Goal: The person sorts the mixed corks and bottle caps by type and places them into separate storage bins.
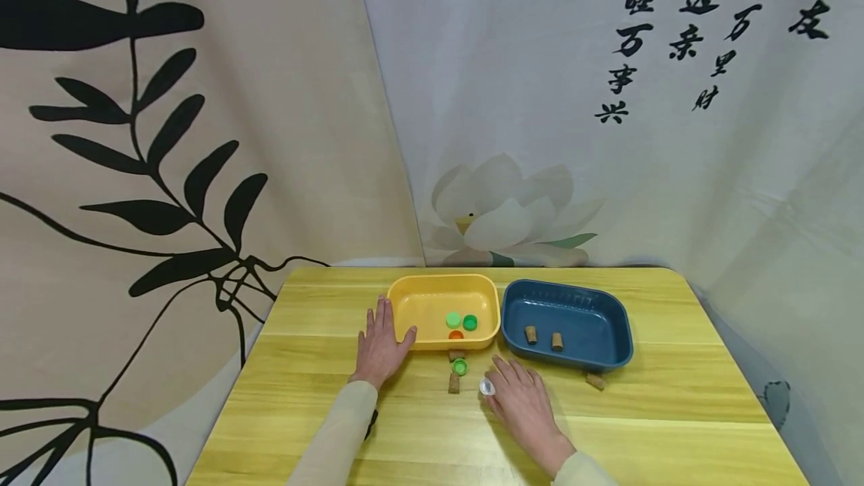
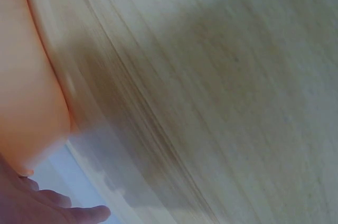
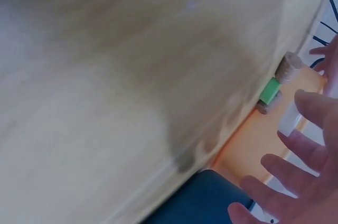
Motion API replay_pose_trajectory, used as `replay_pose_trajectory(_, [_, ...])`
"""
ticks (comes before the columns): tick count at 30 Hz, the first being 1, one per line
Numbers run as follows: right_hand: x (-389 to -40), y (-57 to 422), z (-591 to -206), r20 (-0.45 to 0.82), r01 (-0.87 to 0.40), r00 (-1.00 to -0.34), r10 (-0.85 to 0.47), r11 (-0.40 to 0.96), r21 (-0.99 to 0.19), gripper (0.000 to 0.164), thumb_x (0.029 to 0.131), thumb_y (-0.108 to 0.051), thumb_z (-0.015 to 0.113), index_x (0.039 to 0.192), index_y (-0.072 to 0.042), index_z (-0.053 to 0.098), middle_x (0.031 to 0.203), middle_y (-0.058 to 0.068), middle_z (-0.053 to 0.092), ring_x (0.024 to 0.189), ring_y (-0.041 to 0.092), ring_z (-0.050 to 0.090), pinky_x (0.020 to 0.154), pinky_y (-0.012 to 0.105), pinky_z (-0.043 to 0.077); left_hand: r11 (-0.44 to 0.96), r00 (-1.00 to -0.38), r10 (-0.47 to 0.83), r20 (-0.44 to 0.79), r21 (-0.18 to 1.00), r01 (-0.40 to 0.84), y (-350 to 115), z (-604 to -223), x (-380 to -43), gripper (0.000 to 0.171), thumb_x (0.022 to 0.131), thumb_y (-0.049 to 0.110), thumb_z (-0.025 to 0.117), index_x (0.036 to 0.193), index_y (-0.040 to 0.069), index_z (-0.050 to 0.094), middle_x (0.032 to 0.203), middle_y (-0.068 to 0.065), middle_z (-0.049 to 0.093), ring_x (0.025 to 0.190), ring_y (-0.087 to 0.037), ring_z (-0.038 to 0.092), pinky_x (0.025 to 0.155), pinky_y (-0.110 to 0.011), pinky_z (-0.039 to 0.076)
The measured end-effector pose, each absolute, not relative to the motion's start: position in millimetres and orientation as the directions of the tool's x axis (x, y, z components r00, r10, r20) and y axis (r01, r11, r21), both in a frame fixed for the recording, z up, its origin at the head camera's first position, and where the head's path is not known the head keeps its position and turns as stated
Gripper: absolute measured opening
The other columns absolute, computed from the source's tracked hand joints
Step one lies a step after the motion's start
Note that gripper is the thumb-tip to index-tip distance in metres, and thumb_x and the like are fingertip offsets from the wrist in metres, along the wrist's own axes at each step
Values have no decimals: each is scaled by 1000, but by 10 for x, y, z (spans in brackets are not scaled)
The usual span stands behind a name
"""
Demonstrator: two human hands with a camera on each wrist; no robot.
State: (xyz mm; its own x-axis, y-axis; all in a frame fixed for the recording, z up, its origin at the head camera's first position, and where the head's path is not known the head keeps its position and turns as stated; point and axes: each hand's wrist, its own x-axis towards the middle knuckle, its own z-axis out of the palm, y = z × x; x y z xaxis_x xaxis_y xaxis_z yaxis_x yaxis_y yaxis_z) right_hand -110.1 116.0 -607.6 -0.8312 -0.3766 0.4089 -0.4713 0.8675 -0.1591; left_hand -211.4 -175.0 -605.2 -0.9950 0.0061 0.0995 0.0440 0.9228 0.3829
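My left hand (image 1: 382, 347) rests at the left side of a yellow tray (image 1: 442, 285), fingers straight and thumb at its near rim. Two green caps (image 1: 470, 322) and an orange-red one (image 1: 456, 335) lie inside that tray. Between thumb and index finger, my right hand (image 1: 523, 403) pinches a white bottle cap (image 3: 289, 118) above the table; its other fingers are spread. Just in front of the yellow tray, a green bottle cap (image 1: 460, 367) sits between two corks (image 1: 454, 383), in a line running toward me.
To the right of the yellow tray stands a blue tray (image 1: 594, 306) with two corks (image 1: 556, 341) in it. Another cork (image 1: 595, 381) lies on the wooden table (image 1: 675, 411) by its near right corner. Printed cloth (image 1: 513, 96) hangs behind the table.
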Motion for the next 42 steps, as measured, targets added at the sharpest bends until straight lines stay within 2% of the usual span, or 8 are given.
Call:
replay_pose_trajectory(7, [-1144, 1099, -5994, 457, -491, -806, -377, 857, -158, 39, 80, -35, 78, 112, -16, 66, 131, 12, 59, 118, 38, 55, 89, 57, 46, 916, -997, 7, 83, 399, 40, -1754, -6054, -2109, 92, 93, 68, 38, 156, 8, 8, 163, -4, 0, 145, -37, 8, 104, -68, 23])
replay_pose_trajectory(12, [-1196, 1041, -5876, 457, -487, -810, -367, 856, -176, 39, 83, -37, 75, 115, -16, 66, 135, 11, 56, 125, 36, 49, 94, 58, 43, 921, -997, 4, 80, 389, 35, -1752, -6045, -2109, 93, 92, 70, 35, 156, 8, 7, 163, -3, -1, 145, -37, 9, 104, -68, 24])
replay_pose_trajectory(20, [-1358, 858, -5716, 457, -480, -819, -346, 850, -217, 36, 88, -38, 70, 118, -18, 66, 139, 7, 53, 130, 35, 44, 98, 58, 39, 917, -995, 7, 96, 397, 45, -1764, -6032, -2110, 91, 93, 65, 41, 156, 7, 10, 162, -6, 3, 144, -39, 12, 103, -69, 25])
replay_pose_trajectory(26, [-1530, 714, -5659, 482, -489, -806, -343, 845, -215, 38, 87, -38, 72, 119, -17, 66, 138, 9, 53, 131, 36, 43, 97, 58, 40, 915, -997, 7, 77, 403, 37, -1762, -6021, -2110, 91, 93, 65, 41, 156, 8, 9, 162, -6, 3, 145, -38, 10, 104, -68, 24])
replay_pose_trajectory(34, [-1788, 493, -5617, 457, -467, -826, -330, 854, -229, 36, 89, -38, 70, 118, -16, 68, 137, 10, 55, 131, 36, 42, 97, 57, 40, 919, -995, 3, 95, 392, 40, -1754, -6019, -2108, 91, 93, 65, 42, 155, 6, 12, 162, -7, 5, 144, -40, 14, 103, -68, 26])
replay_pose_trajectory(42, [-1978, 297, -5629, 429, -446, -841, -330, 871, -205, 35, 90, -41, 67, 114, -15, 70, 131, 9, 59, 128, 36, 46, 95, 56, 42, 920, -995, 2, 99, 391, 41, -1758, -6035, -2117, 91, 93, 66, 41, 155, 6, 12, 162, -6, 4, 144, -39, 12, 103, -69, 25])
